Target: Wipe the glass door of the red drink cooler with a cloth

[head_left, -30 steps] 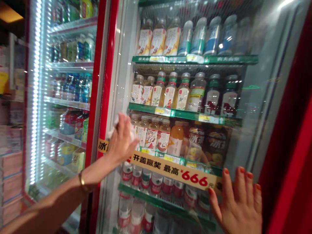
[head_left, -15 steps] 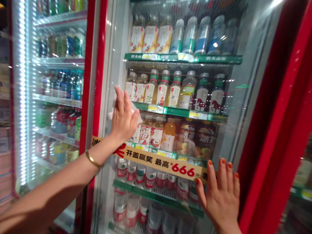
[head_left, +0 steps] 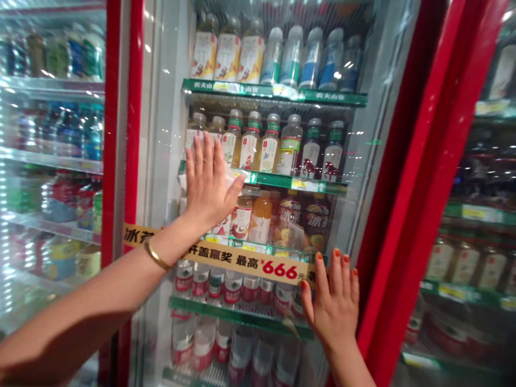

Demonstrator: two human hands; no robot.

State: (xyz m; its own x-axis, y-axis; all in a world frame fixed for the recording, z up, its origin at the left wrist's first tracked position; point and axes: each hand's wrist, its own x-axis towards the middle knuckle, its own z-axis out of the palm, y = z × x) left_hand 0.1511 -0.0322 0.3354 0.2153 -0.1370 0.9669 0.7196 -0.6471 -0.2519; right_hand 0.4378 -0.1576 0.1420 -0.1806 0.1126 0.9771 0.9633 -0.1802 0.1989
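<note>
My left hand (head_left: 209, 180), with a gold bangle (head_left: 155, 255) on the wrist, lies flat against the glass door of a drinks fridge (head_left: 165, 107). It presses a white cloth (head_left: 233, 180) to the glass, and the cloth shows past the palm on both sides. My right hand (head_left: 332, 306), with orange nails, rests open on the same glass at the right end of a yellow price strip (head_left: 250, 263). Behind the glass stand rows of bottled juices and water (head_left: 262, 145) on green-edged shelves. The hands hide some bottles.
The door has a red frame (head_left: 135, 107). Another lit fridge door with bottles (head_left: 52, 134) is on the left, and a third with bottles (head_left: 463, 263) is on the right, past a red frame (head_left: 403, 177).
My left hand has slid up the glass with the cloth and its fingers have spread flat. The view has swung right, so the fridge door sits further left.
</note>
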